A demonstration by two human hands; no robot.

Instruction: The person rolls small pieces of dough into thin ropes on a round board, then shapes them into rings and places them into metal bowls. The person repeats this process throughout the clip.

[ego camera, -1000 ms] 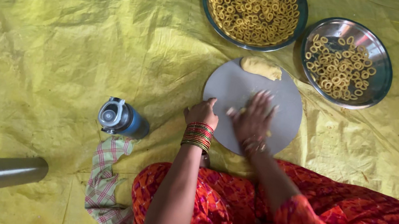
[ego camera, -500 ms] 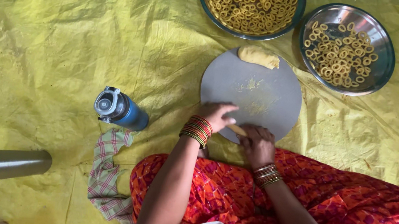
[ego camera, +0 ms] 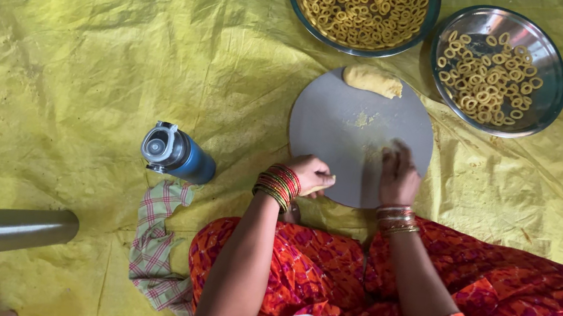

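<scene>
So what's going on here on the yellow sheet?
A person sits on a yellow sheet working dough on a round grey board. The right hand presses flat on the board, apparently rolling a thin piece; the left hand rests at the board's near edge. A dough lump lies at the far edge. Beyond it, two metal bowls hold small dough rings. A blue bottle stands to the left.

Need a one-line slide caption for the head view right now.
Seated person's right hand presses on a round grey board, left hand at its edge, dough lump beyond.
</scene>
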